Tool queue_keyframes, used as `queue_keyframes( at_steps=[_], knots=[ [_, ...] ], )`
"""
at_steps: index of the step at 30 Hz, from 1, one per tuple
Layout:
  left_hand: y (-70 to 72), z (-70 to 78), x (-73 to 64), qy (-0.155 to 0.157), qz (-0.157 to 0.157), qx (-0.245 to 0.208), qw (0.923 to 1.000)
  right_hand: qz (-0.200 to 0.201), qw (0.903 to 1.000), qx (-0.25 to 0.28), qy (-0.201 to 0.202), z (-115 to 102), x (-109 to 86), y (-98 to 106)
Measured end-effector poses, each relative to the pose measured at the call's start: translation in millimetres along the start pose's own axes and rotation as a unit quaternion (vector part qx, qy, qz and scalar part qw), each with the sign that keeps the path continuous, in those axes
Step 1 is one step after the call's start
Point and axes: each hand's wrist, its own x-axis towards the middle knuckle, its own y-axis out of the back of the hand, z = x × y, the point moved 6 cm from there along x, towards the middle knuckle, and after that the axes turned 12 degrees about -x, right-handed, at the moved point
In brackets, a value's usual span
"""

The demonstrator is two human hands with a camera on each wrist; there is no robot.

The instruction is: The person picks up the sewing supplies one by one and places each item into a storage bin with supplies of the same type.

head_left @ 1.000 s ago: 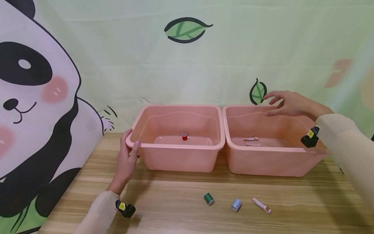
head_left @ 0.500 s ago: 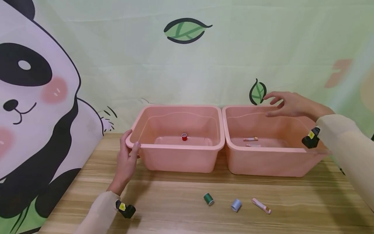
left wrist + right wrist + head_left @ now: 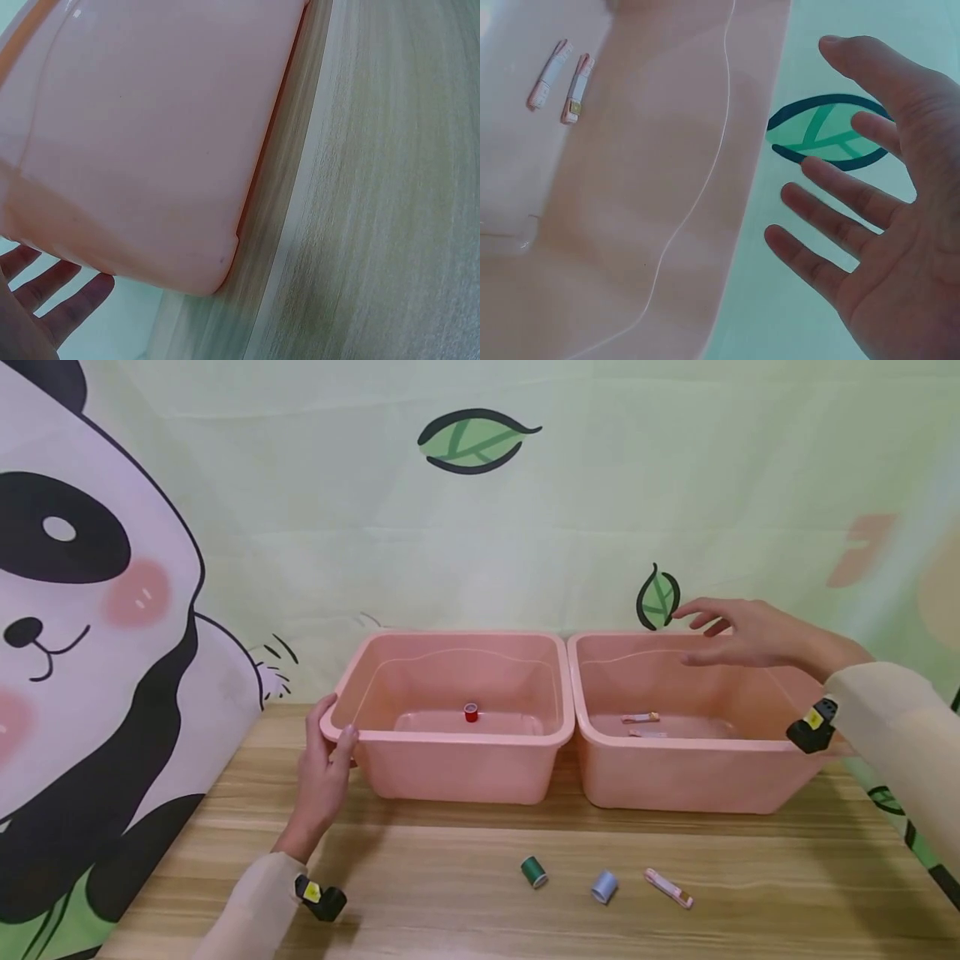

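Two pink plastic bins stand side by side. My left hand [image 3: 322,772] holds the front left corner of the left bin [image 3: 457,768], thumb at the rim and fingers along its outer side. Inside that bin is a red thread spool [image 3: 471,712]. Above the back part of the right bin [image 3: 682,777], my right hand [image 3: 757,631] hovers with fingers spread and nothing in it. Two folded pink-and-white strips, perhaps tape measures, lie in the right bin; the right wrist view shows one strip [image 3: 577,88] and the other strip [image 3: 550,75] lying almost parallel.
In front of the bins, a green thread spool [image 3: 534,872], a light blue thread spool [image 3: 604,887] and another folded strip [image 3: 669,888] lie on the wooden table [image 3: 420,893]. A panda-and-leaf cloth [image 3: 300,527] hangs right behind the bins.
My right wrist and sleeve have shifted slightly right and down, the hand still over the right bin. My left hand keeps its place on the left bin.
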Motion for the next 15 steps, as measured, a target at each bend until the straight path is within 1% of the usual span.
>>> queue_keyframes(
  at_steps=[6, 11, 15],
  knots=[
    [0.1, -0.3, 0.6, 0.002, 0.000, 0.001, 1.0000, 0.027, 0.9996, -0.001, 0.012, -8.0, -16.6, 4.5],
    [0.1, -0.6, 0.4, 0.005, -0.002, -0.002, 1.0000, 0.038, 0.9991, 0.004, 0.020, -9.5, -29.9, 4.0],
    [0.4, -1.1, 0.3, 0.005, -0.004, -0.009, 0.9999, 0.055, 0.9978, 0.013, 0.034, -10.7, -39.8, 6.1]
  ],
)
